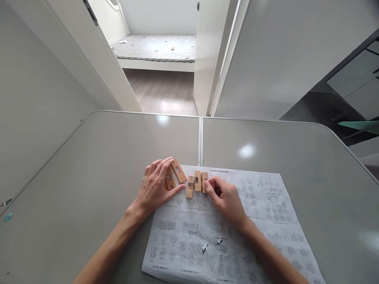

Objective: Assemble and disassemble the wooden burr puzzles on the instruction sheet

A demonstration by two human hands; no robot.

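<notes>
My left hand lies curved over slotted flat wooden pieces, its thumb stretched out apart from the fingers. One slotted piece with a dark letter is partly under the hand; another slotted piece leans by the fingertips. Near the thumb tip is a notched wooden block. A second notched block stands beside it. My right hand has thumb and forefinger closed at the edge of a third notched block; the fingertips hide part of it.
Under the pieces is a creased paper sheet printed with small diagrams. Two tiny black-and-white scraps lie on it. The grey table has a seam down its middle. Beyond, an open doorway shows a bed.
</notes>
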